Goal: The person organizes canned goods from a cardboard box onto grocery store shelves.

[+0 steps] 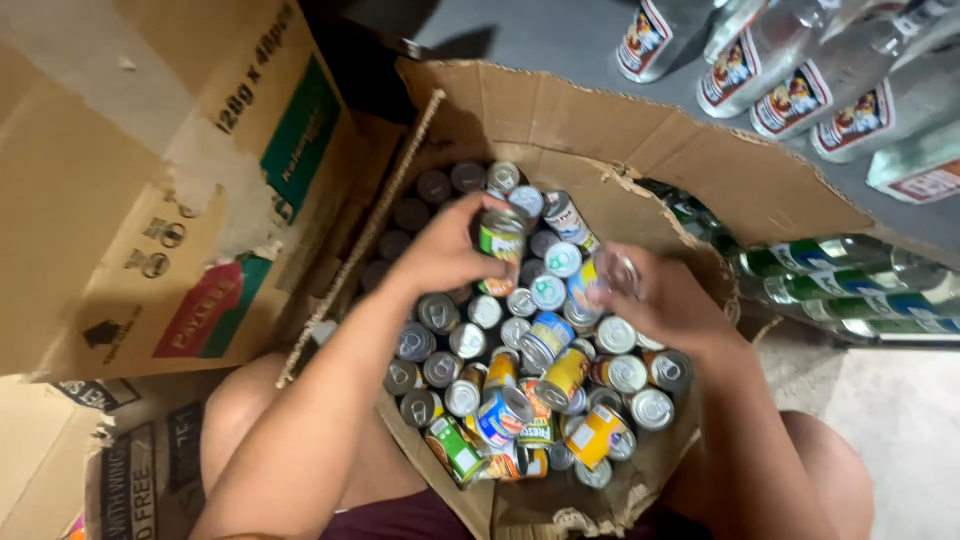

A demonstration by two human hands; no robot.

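At frame centre, the left hand grips a green-labelled can; the right hand pinches a blurred can above the torn carton of cans, sorting underway

Your left hand and right hand are bare, with no gloves, rings or watch. Forearms unsleeved. Dark maroon shorts at six o'clock; knees uncovered.

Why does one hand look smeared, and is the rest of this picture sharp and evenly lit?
Head view: the right hand and its can are motion-blurred; the left hand is sharper; cans at the box's far end sit in shadow; the bottles bend at the edge.
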